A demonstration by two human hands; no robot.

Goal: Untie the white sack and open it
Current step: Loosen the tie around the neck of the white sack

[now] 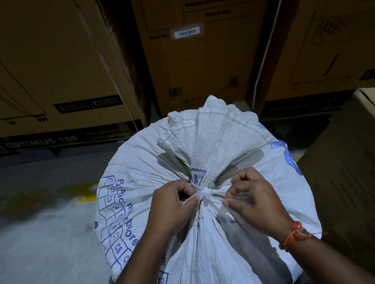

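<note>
We stand over the sack (206,249), which sits upright on the floor (34,252) among cardboard boxes (42,66), its gathered neck pointing away from us and fanning out above the tie. The knot (206,193) lies right between our two hands, at the narrowest point of the neck, with the cord running roughly left to right across it.

Our left hand (172,205) sits just left of the knot, fingers curled in and pinched together on the cord end that leads out from the knot on that side. Our right hand (251,195) sits just right of it, fingers likewise closed on a cord end, with a loose tail of white strip (227,214) trailing down toward us below that hand. Both hands touch the tie; neither is clearly nearer, as the knot is about midway between them.

What matters for the next move, as we judge it, is that the cord's line is crosswise to the neck's long axis. Pulling the ends outward along that line would likely tighten the knot; we would rather work the tail back through toward the centre. The neck is still cinched shut, so the sack is not yet open.

A thread band (292,235) circles our right wrist.
</note>
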